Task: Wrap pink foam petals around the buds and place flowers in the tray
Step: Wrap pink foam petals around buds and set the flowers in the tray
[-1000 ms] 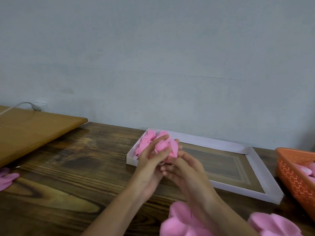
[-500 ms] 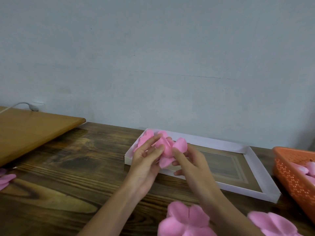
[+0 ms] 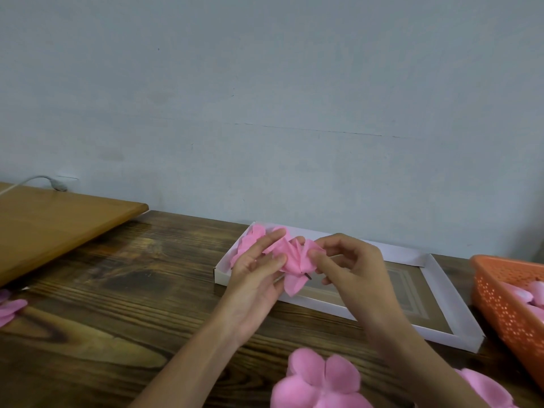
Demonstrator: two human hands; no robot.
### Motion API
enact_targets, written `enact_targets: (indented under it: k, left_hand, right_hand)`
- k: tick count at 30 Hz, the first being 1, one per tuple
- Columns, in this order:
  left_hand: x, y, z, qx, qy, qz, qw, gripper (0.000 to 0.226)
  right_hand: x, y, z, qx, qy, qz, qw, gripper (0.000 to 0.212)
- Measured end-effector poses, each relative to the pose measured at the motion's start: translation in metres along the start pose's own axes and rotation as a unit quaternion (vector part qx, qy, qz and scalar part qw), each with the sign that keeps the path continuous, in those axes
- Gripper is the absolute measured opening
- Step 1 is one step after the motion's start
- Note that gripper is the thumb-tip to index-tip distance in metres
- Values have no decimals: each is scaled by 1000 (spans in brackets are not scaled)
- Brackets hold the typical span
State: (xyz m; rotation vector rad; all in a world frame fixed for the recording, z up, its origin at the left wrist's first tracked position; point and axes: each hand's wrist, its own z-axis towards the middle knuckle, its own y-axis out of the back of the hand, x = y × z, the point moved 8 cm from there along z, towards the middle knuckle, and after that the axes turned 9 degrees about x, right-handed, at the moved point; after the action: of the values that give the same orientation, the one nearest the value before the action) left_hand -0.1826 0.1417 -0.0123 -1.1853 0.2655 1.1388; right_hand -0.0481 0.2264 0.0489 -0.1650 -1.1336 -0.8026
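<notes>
Nearest, flat pink foam petal cut-outs [image 3: 321, 384] lie on the dark wooden table [image 3: 117, 290], cut off by the lower edge. Above them both hands share a half-wrapped pink foam flower [image 3: 291, 260]. The left hand [image 3: 256, 278], fingers nearly straight, clamps it with the thumb. The right hand [image 3: 353, 269], curled, pinches an outer petal. The bud is hidden. Beyond sits the shallow white cardboard tray [image 3: 412, 257], with finished pink flowers [image 3: 253, 237] in its far left corner.

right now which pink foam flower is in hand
The pink foam flower held between left hand and right hand over the white cardboard tray. Others lie in that tray, on the wooden table or in the orange basket.
</notes>
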Motion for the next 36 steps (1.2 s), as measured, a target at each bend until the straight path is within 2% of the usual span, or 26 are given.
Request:
enact_targets:
  k: [5,9,14,21,28,36]
  left_hand:
    - [2,-5,-1,15,7,6,1000,52]
    - [6,-2,-3,-6,14,30,999,44]
    - [9,-7,-4,5,21,56,998,38]
    - [13,-5,-4,3,35,69,997,48]
    - [15,-8,-3,32,38,55,997,47]
    - [18,-14,-3,42,37,54,997,50]
  right_hand:
    - [3,1,-3,-14,8,-59,998,17]
    - [5,-3,-4,4,11,-83,996,22]
    - [0,-1,-3,0,-1,-98,995,20]
    - [-2,2,-3,-20,-12,-116,993,27]
    - [-1,-1,-1,24,-20,-140,990,21]
    - [6,-8,-3,39,32,-222,974,18]
